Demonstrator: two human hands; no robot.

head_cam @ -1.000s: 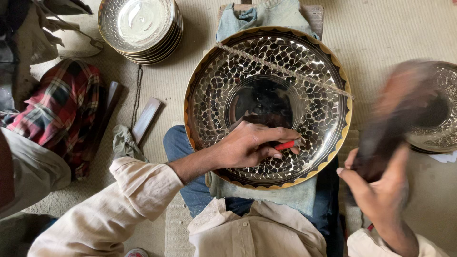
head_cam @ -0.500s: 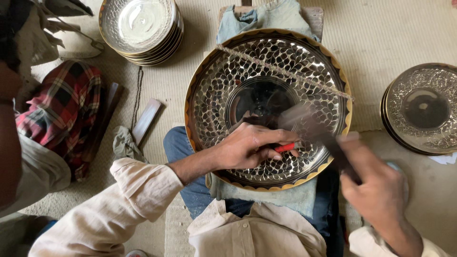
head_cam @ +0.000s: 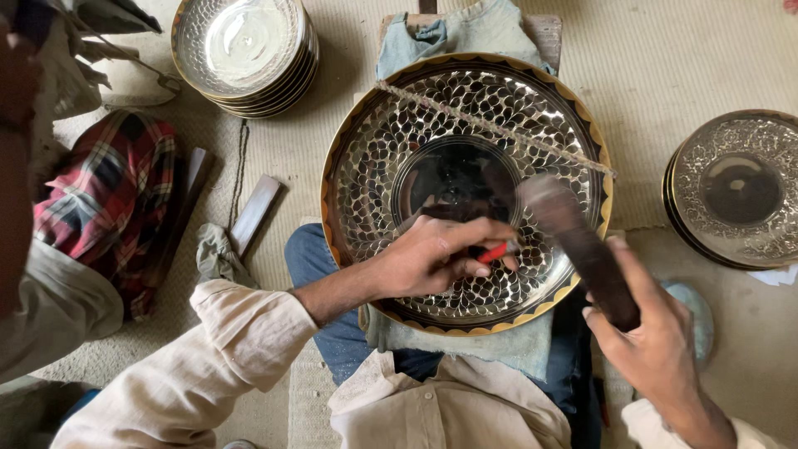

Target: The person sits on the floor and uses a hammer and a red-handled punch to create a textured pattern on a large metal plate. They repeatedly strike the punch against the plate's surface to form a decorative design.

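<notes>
— Where's the plate?
— The big patterned plate [head_cam: 391, 141] lies on a blue cloth [head_cam: 465, 33] over the lap. The left hand [head_cam: 432, 258] rests on its near side, closed on a red-tipped tool [head_cam: 495, 252].
— And the mallet?
— The mallet [head_cam: 582, 245] slants up-left from the right hand [head_cam: 657, 349], closed on its handle; its blurred head sits just right of the tool. The tool's tip is hidden.

A large round metal tray [head_cam: 465, 191] is lying flat on a blue-grey cloth — its scale-patterned surface gleaming, its rim showing gold. A small red-tipped tool [head_cam: 495, 252] is resting against its lower pattern, and a dark wooden mallet [head_cam: 582, 249] — tilted, slightly blurred — is hanging over its right side.
</notes>
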